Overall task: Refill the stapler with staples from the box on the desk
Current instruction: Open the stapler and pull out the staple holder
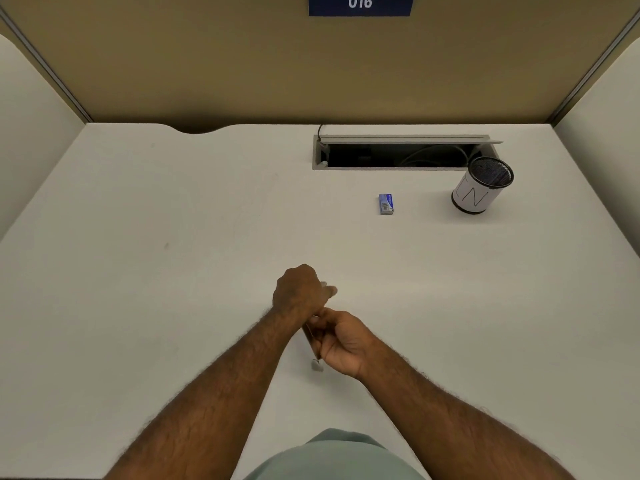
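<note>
Both hands meet over the middle of the white desk (pixel 173 271) and hold a small grey stapler (pixel 316 363), mostly hidden between them. My left hand (pixel 298 292) is closed around its far end, where a pale tip pokes out to the right. My right hand (pixel 341 342) grips the near part; a thin metal piece and a small grey end show below the fingers. The blue staple box (pixel 385 204) lies closed on the desk, well beyond the hands and to their right.
A mesh pen cup (pixel 481 185) wrapped in white paper stands at the back right. Just behind it is an open cable slot (pixel 398 155) in the desk. Partition walls enclose the desk on three sides.
</note>
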The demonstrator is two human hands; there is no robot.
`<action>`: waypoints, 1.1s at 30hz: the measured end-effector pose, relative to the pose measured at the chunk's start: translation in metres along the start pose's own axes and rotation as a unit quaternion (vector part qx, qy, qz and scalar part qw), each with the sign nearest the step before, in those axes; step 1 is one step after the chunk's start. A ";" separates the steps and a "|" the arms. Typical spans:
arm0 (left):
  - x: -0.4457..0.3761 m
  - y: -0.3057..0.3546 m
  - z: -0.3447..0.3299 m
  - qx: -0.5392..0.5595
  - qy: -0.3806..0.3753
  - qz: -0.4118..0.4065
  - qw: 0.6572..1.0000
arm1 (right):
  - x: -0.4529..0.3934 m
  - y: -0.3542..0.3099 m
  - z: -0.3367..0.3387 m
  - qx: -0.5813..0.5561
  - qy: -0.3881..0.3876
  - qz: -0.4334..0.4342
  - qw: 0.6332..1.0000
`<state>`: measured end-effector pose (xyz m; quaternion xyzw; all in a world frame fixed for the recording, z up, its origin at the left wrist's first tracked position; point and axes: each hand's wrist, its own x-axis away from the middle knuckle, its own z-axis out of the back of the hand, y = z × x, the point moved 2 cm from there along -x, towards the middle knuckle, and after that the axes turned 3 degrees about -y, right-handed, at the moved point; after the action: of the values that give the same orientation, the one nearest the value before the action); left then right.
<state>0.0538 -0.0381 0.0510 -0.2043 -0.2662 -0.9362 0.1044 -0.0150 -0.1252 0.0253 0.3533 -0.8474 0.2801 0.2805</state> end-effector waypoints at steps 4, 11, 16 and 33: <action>0.001 -0.002 0.002 -0.026 -0.007 0.000 1.000 | 0.002 -0.004 0.006 -0.022 -0.016 -0.012 1.000; 0.002 0.003 -0.004 -0.106 -0.012 -0.005 0.994 | 0.002 -0.002 0.011 0.010 -0.033 -0.060 0.998; 0.002 0.000 -0.010 -0.064 -0.004 0.005 0.998 | 0.000 0.012 0.008 -0.049 -0.025 -0.042 0.998; -0.008 -0.006 -0.024 0.079 0.022 -0.119 0.990 | 0.002 0.003 0.018 -0.032 -0.033 0.010 0.999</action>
<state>0.0509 -0.0451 0.0258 -0.1418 -0.3590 -0.9224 0.0135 -0.0235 -0.1368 0.0136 0.3442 -0.8685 0.2435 0.2606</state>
